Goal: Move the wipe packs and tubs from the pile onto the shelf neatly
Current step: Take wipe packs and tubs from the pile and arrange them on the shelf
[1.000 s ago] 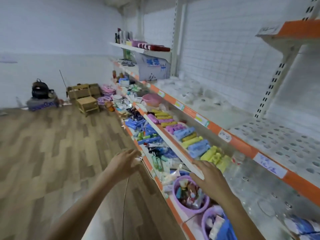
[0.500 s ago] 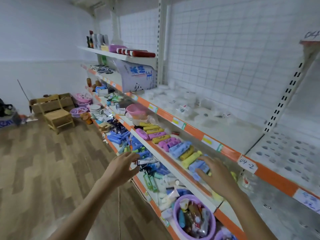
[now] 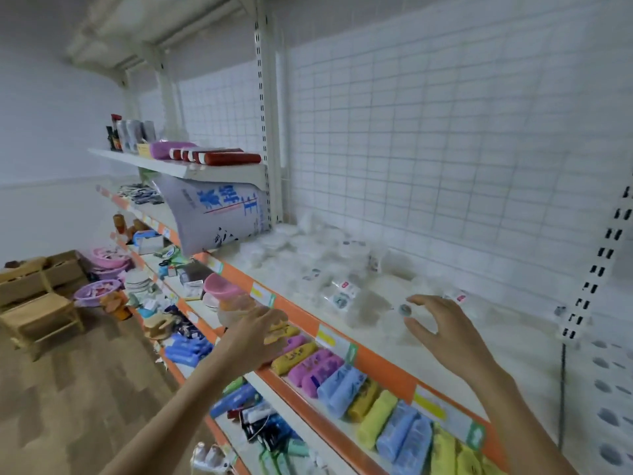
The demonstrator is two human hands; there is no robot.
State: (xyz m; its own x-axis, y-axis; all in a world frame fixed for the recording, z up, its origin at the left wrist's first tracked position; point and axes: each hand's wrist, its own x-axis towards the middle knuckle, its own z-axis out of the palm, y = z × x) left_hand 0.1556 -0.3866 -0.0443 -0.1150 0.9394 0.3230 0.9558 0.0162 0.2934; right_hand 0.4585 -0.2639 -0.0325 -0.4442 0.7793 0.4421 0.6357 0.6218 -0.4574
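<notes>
Wipe packs and tubs (image 3: 337, 269) are seen as a loose, pale heap on the upper shelf (image 3: 455, 341), lying toward the back against the white grid panel (image 3: 445, 138). Most of the heap is blurred; single packs are hard to separate, and only a few printed labels can be made out. One flat pack (image 3: 340, 298) lies at the near edge of the heap, apart from the rest.

The right hand (image 3: 445, 332) is held above the shelf just in front of the heap, fingers spread and slightly bent, nothing gripped. A small round label shows just beside its fingertips; contact cannot be confirmed. The left hand (image 3: 255, 335) hangs lower, in front of the orange shelf edge (image 3: 301, 318), fingers loosely bent, nothing held.

Risks, judged from this layout:
- The packs look soft and slippery. A one-handed grab into the heap may drag neighbours along and spread the pile further.
- A pack pulled forward carelessly could slide over the shelf edge and fall onto the coloured rolls (image 3: 342, 378) on the shelf below.
- The pink bowl (image 3: 221, 287) stands near the left hand and could be knocked by a hasty lift.
- The large printed sack (image 3: 219, 214) leans at the left end of the heap; packs tugged from beneath it might bring it down.
</notes>
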